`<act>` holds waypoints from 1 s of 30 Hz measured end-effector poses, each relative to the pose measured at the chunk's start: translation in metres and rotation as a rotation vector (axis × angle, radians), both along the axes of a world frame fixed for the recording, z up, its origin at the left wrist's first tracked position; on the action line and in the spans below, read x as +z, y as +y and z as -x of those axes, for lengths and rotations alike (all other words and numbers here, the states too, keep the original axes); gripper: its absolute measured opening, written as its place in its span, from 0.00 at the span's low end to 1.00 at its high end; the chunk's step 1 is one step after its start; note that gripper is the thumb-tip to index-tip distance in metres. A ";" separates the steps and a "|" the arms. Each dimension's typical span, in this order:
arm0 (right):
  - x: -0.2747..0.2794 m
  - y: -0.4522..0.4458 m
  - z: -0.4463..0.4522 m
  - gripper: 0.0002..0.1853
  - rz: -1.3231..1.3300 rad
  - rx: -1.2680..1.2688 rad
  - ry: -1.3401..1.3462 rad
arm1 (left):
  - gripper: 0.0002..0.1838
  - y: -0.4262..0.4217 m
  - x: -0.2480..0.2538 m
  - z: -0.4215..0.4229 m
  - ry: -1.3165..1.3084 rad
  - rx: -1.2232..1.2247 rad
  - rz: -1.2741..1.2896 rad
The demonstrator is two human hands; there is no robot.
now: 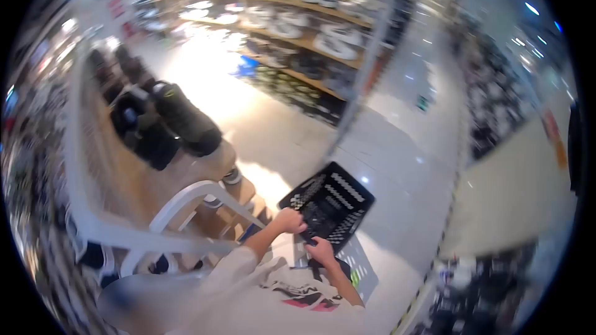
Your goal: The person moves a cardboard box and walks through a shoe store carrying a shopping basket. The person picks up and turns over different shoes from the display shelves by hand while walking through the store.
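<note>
A black shopping basket with slotted sides hangs or stands tilted in front of my body, low in the picture. My left hand is closed at its near left edge. At the near rim, my right hand is also closed, with the thumb on top. Both hands seem to grip the basket, but the fingers' undersides are hidden and the picture is blurred. The inside of the basket is dark, and I cannot make out what lies in it.
To my left stands a white-framed rack with dark shoes on its wooden top shelf. Farther ahead, a shelf unit holds several rows of shoes. A pale tiled aisle runs ahead, with more goods on the right.
</note>
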State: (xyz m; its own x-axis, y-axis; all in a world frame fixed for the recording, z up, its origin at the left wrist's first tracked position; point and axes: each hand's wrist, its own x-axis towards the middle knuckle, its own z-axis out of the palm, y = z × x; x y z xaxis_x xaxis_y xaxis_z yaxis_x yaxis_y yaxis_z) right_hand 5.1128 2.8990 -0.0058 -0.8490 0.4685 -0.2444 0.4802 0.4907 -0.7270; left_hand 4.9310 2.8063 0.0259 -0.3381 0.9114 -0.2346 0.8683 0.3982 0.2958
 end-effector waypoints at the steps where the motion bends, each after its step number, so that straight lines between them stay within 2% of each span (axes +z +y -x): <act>1: -0.012 0.014 0.007 0.18 0.115 -0.017 0.058 | 0.25 0.009 -0.029 0.008 0.113 -0.068 -0.211; 2: 0.009 0.030 0.020 0.16 0.124 0.007 0.034 | 0.27 0.028 -0.031 0.017 0.099 -0.050 -0.112; 3: 0.012 0.054 0.033 0.14 0.216 0.027 0.047 | 0.26 0.055 0.001 0.027 -0.006 -0.048 0.098; 5: -0.006 0.101 0.056 0.16 0.065 0.062 0.043 | 0.25 0.099 0.004 0.045 -0.023 -0.017 0.076; 10: -0.027 0.184 0.084 0.18 -0.015 0.006 0.057 | 0.23 0.177 0.004 0.078 -0.063 0.014 0.103; 11: -0.015 0.199 0.090 0.17 0.022 0.002 -0.049 | 0.23 0.193 -0.005 0.085 -0.068 -0.029 0.095; 15: -0.014 0.244 0.115 0.18 -0.009 -0.162 -0.051 | 0.25 0.248 -0.008 0.118 -0.135 -0.098 0.103; 16: -0.003 0.251 0.120 0.20 0.073 -0.179 -0.134 | 0.25 0.256 -0.015 0.121 -0.144 -0.095 0.090; 19: -0.006 0.275 0.141 0.20 0.075 -0.266 -0.139 | 0.26 0.290 -0.022 0.147 -0.150 -0.136 0.110; 21: -0.009 0.292 0.157 0.21 0.077 -0.331 -0.153 | 0.26 0.315 -0.010 0.167 -0.195 -0.161 0.130; 24: -0.001 0.324 0.183 0.21 0.008 -0.340 -0.187 | 0.26 0.362 -0.005 0.195 -0.162 -0.214 0.098; 30: 0.000 0.398 0.239 0.24 0.063 -0.389 -0.091 | 0.27 0.448 -0.019 0.256 -0.115 -0.275 0.125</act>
State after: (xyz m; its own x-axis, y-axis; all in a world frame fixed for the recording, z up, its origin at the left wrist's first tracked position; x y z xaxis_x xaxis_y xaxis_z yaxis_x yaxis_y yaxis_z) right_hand 4.8741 3.2968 -0.0054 -0.5851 0.7321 -0.3488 0.6848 0.2157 -0.6961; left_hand 4.6749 3.2548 0.0067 -0.0474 0.9268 -0.3725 0.9121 0.1922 0.3622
